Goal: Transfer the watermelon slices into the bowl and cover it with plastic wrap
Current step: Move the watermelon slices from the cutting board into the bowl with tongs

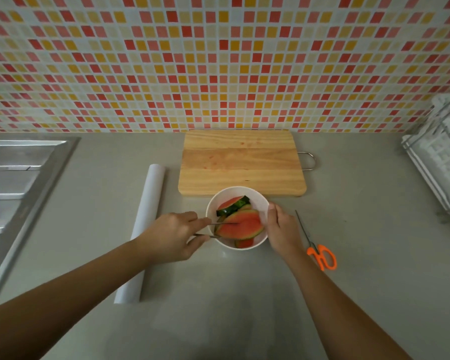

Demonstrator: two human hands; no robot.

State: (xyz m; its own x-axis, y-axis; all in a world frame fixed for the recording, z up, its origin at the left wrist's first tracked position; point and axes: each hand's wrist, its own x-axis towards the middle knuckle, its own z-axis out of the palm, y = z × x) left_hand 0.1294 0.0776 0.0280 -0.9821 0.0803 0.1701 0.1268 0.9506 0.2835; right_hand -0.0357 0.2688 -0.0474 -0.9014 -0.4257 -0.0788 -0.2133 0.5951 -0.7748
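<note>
A white bowl stands on the counter just in front of the wooden cutting board. Inside it lie several watermelon slices, red flesh with green rind. My left hand holds thin metal tongs whose tips reach over the bowl's left rim and touch the top slice. My right hand grips the bowl's right rim, thumb on the edge. A white roll of plastic wrap lies on the counter to the left of the bowl.
Orange-handled scissors lie to the right of my right hand. A steel sink and drainboard take up the left side. A white dish rack stands at the far right. A tiled wall rises behind the board.
</note>
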